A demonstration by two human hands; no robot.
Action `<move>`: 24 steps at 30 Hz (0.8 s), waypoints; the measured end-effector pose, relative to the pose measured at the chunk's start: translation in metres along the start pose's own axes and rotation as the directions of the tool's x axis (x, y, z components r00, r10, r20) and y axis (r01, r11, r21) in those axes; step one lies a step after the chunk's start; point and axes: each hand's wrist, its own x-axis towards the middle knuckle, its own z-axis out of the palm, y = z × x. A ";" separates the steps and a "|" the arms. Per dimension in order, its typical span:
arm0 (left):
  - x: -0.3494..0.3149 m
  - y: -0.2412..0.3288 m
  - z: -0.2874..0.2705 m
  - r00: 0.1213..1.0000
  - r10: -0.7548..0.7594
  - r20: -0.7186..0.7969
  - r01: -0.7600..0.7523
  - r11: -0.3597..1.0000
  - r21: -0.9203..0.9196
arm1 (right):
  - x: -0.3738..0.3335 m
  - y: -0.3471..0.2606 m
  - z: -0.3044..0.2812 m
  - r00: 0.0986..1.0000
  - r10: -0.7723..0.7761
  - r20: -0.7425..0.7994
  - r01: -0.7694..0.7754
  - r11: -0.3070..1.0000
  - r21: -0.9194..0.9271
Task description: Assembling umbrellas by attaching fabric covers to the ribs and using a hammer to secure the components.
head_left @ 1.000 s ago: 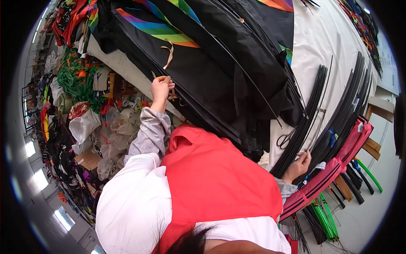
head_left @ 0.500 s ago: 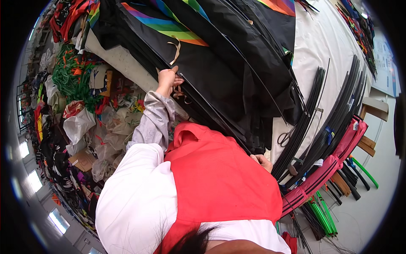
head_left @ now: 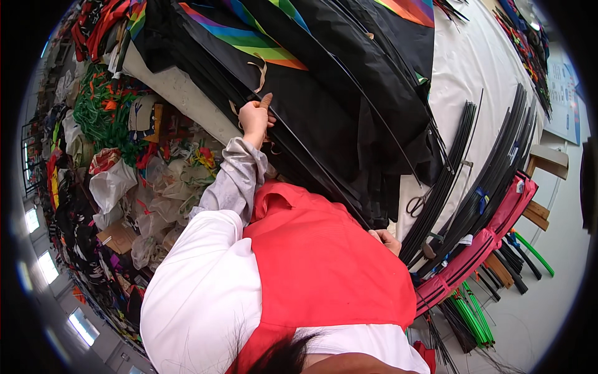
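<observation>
Black fabric (head_left: 311, 106) with rainbow-striped parts is spread in front of me, and long thin black rods lie along and over it. At its near left edge my left hand (head_left: 255, 120) is closed around a black rod (head_left: 305, 149), thumb pointing up. The rod slants down to the right along the fabric edge. Close to its lower end is my right hand (head_left: 387, 241), fingers pressed together; the red apron (head_left: 330, 255) hides part of it, so what it pinches is unclear. Beige ties (head_left: 260, 73) lie by my left hand.
Scissors (head_left: 416, 204) lie on the white cloth (head_left: 476, 53) at right, beside bundles of black rods (head_left: 498, 168). A long pink case (head_left: 479, 246) borders them. Plastic bags (head_left: 112, 184) and green strings (head_left: 96, 106) are heaped at left, below the table edge (head_left: 180, 93).
My left hand has shifted slightly right and down along the rod, its thumb now raised and its fingers curled more tightly. My right hand has barely moved.
</observation>
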 end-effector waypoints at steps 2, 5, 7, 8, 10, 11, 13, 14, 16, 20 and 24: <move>-0.001 0.009 0.004 1.000 0.023 0.018 -0.023 1.000 -0.021 | 0.004 0.009 0.005 0.998 0.013 0.066 -0.016 0.999 0.045; -0.002 0.020 0.015 0.995 0.074 0.073 -0.068 0.994 -0.086 | 0.038 -0.033 0.037 0.975 0.010 0.221 -0.017 0.999 0.032; -0.004 0.031 0.026 0.992 0.089 0.091 -0.082 0.994 -0.077 | 0.073 -0.094 0.079 0.965 -0.138 0.223 0.120 0.988 0.094; -0.003 0.042 0.035 0.987 0.101 0.123 -0.094 0.994 -0.064 | 0.096 -0.116 0.100 0.958 -0.227 0.174 0.210 0.971 0.112; 0.002 0.061 0.047 0.975 0.130 0.181 -0.126 0.991 -0.037 | 0.112 -0.133 0.108 0.939 -0.323 0.115 0.312 0.944 0.106; 0.006 0.067 0.049 0.973 0.140 0.185 -0.137 0.990 -0.031 | 0.109 -0.113 0.108 0.830 -0.558 -0.010 0.556 0.825 0.102; 0.011 0.070 0.047 0.975 0.162 0.152 -0.161 0.987 -0.015 | 0.072 -0.082 0.064 0.915 -0.399 0.054 0.388 0.910 0.142; 0.013 0.072 0.047 0.975 0.171 0.139 -0.172 0.985 -0.008 | 0.065 -0.033 0.038 0.936 -0.345 0.072 0.342 0.938 0.052; 0.018 0.078 0.058 0.971 0.184 0.153 -0.185 0.983 -0.007 | 0.033 0.072 -0.013 0.979 -0.196 -0.055 0.182 0.965 -0.191; 0.020 0.078 0.084 0.957 0.285 0.057 -0.285 0.959 -0.012 | 0.054 0.014 0.039 0.972 -0.176 -0.156 0.188 0.980 0.064; 0.020 0.122 0.128 0.930 0.361 0.071 -0.361 0.932 -0.019 | 0.161 -0.153 0.107 0.783 -0.529 -0.326 0.562 0.827 0.006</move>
